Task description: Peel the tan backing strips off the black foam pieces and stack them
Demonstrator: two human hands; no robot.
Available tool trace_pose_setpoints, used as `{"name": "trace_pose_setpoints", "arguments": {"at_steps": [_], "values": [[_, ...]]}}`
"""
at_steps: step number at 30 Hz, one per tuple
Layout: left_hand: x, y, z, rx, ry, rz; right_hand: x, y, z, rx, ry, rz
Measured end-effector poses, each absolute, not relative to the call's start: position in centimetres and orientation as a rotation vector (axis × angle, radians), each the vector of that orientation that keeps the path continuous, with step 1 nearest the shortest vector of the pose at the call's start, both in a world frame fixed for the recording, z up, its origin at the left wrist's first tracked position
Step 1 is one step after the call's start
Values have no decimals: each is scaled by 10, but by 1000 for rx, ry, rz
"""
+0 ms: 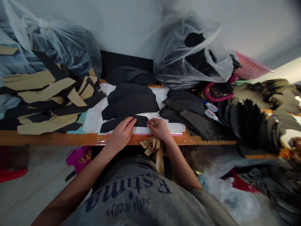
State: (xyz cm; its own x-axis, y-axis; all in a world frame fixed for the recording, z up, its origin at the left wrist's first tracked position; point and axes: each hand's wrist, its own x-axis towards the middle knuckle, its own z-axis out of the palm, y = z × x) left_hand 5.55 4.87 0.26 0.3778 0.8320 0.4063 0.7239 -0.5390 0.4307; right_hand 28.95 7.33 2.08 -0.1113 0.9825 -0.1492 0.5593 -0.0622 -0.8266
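Observation:
A long black curved piece [113, 124] of sheet material lies flat at the table's front edge, on white paper. My left hand [124, 129] rests on it with the fingers stretched out flat. At the piece's right end is my right hand [158, 127], its fingers closed round a bunch of tan strips [155, 147]. The strips poke out above the fingers and hang down over the table edge. Whether the right fingertips also pinch the black piece, I cannot tell. Just behind lies a stack of similar black pieces [131, 100].
Tan and black cut pieces [44, 94] are heaped on the left. To the right lie more black pieces [185, 106], small white bottles [211, 115], pink-handled scissors or a similar looped item [217, 97] and fanned stacks [249, 122]. Filled plastic bags [188, 59] stand against the wall.

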Motion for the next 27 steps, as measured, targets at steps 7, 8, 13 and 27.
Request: {"name": "trace_pose_setpoints", "arguments": {"at_steps": [7,8,13,27], "values": [[75,88,-6,2657,1109,691,296,74,19,-1474,-1640,1175],[76,88,-7,2664,1123,691,295,74,19,-1508,-1643,1156],[80,89,-4,2759,1181,558,289,75,19,-1683,-1762,1031],[66,91,-6,2487,1173,784,285,74,25,-1439,-1745,1188]]}}
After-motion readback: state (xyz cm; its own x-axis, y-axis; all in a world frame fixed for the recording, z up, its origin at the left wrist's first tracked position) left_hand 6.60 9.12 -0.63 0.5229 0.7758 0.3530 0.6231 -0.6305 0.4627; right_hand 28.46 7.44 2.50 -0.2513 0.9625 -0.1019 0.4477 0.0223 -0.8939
